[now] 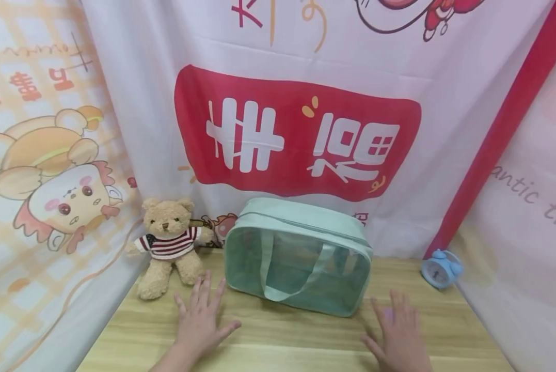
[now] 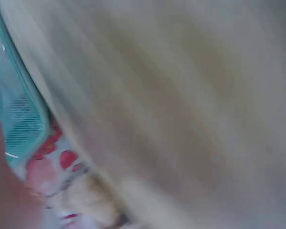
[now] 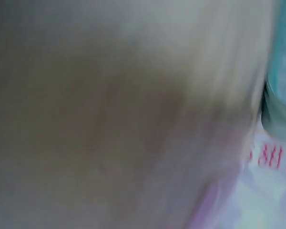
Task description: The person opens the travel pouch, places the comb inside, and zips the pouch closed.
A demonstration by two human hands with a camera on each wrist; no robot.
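Observation:
A mint-green bag (image 1: 301, 258) with a clear front panel and a looped strap handle stands upright on the wooden table (image 1: 278, 341). My left hand (image 1: 201, 320) rests at the table's near left, fingers spread, holding nothing; it is between the bag and a teddy bear (image 1: 168, 248) in a striped sweater. To the right of the bag my right hand (image 1: 400, 330) lies with straight fingers over a small purple thing (image 1: 389, 315), mostly hidden beneath them. The right wrist view shows a blurred purple edge (image 3: 217, 200); I cannot tell what it is.
A light-blue alarm clock (image 1: 440, 269) stands at the table's right edge. Printed cloth (image 1: 296, 139) hangs behind the table, with more fabric at the left (image 1: 54, 155) and right (image 1: 528, 206) sides. Both wrist views are mostly blurred tabletop.

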